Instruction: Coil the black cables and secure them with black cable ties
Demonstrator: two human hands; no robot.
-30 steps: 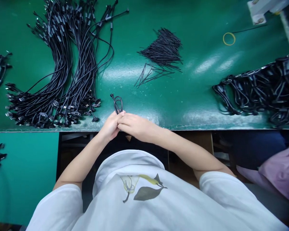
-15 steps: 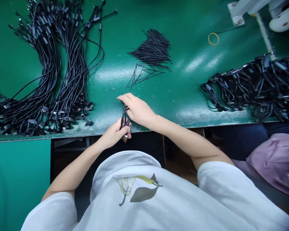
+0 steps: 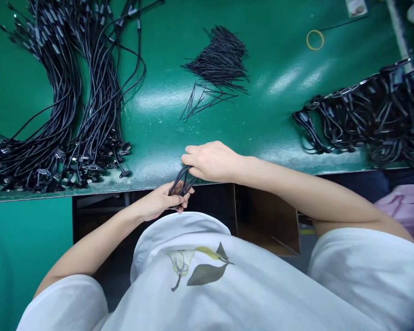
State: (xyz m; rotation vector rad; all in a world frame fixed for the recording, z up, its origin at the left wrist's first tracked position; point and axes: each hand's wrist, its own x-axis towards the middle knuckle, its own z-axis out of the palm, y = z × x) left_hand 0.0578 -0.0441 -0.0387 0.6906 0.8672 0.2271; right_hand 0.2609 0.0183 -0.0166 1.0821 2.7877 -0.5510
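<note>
A short folded black cable [image 3: 181,180] stretches between my two hands at the near edge of the green table [image 3: 262,119]. My left hand [image 3: 162,202] is closed round its lower end, below the table edge. My right hand [image 3: 212,161] is closed over its upper end, resting on the table's front edge. The cable's plugs are hidden inside my fingers.
A big heap of loose black cables [image 3: 65,101] lies at the left. A pile of thin black ties [image 3: 217,64] sits at the middle back. Bundled cables [image 3: 369,119] lie at the right, and a yellow rubber band [image 3: 315,40] at the far right back.
My hands have drawn apart along the cable: the left dropped below the table edge, the right moved a little right. The cable loop that stuck up above my fingers is now pulled straight.
</note>
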